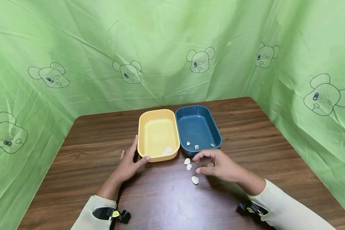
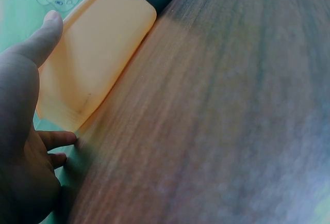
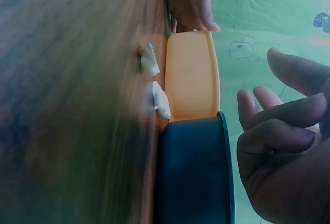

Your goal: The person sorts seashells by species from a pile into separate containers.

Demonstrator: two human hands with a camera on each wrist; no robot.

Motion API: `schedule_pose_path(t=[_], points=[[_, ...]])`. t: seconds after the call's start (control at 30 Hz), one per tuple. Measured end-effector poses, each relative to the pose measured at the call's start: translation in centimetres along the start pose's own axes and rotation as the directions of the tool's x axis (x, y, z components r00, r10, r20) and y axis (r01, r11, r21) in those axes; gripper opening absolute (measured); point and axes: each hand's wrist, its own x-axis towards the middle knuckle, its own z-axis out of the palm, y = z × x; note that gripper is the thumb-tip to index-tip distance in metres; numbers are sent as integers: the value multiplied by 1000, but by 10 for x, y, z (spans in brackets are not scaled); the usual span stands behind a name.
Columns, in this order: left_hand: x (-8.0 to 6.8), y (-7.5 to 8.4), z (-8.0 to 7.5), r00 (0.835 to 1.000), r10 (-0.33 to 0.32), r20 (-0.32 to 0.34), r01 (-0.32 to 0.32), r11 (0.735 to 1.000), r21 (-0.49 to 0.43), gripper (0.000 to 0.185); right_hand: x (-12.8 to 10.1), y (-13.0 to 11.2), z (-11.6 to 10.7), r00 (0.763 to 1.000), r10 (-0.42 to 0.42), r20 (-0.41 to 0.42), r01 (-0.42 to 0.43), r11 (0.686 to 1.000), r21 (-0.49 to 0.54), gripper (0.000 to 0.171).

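My left hand (image 1: pixel 128 166) rests against the near left corner of a yellow plastic tub (image 1: pixel 158 158), its thumb on the front rim and its straight fingers along the left side. One white seashell (image 1: pixel 169 149) lies inside that tub. My right hand (image 1: pixel 218 164) hovers at the front of a dark blue tub (image 1: pixel 198 127), fingers loosely bent, thumb and index finger apart, and no held thing can be made out. Three small shells (image 1: pixel 196 147) lie in the blue tub. On the table just left of my right hand are three white shells (image 1: pixel 189 167), two of them close together.
The two tubs stand side by side on a brown wood-grain table (image 1: pixel 103 140). A green curtain (image 1: pixel 161 38) with printed bear heads hangs behind and on both sides. Both wrists carry black straps (image 1: pixel 103 213) with small devices.
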Motion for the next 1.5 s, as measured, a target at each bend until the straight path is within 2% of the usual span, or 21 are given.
schedule_pose_path(t=[0.23, 0.5, 0.83, 1.03, 1.23, 1.5], points=[[3, 0, 0, 1000, 4, 5, -4, 1000, 10, 109, -6, 7, 0, 999, 27, 41, -26, 999, -19, 34], [4, 1, 1, 1000, 11, 2, -11, 1000, 6, 108, -8, 18, 5, 995, 59, 77, -60, 998, 15, 39], [3, 0, 1, 1000, 4, 2, -4, 1000, -5, 109, -4, 33, 3, 994, 25, 109, -30, 998, 51, 42], [3, -2, 1, 1000, 6, -3, -6, 1000, 5, 108, -1, 48, -1, 994, -15, 105, 14, 1000, 9, 41], [2, 0, 1, 1000, 0, 0, 0, 1000, 3, 109, 1, 57, -1, 993, -3, 117, 4, 1000, -10, 44], [0, 1, -1, 1000, -4, -3, 4, 1000, 4, 109, 4, 63, 2, 993, -45, 113, 57, 993, -106, 42]])
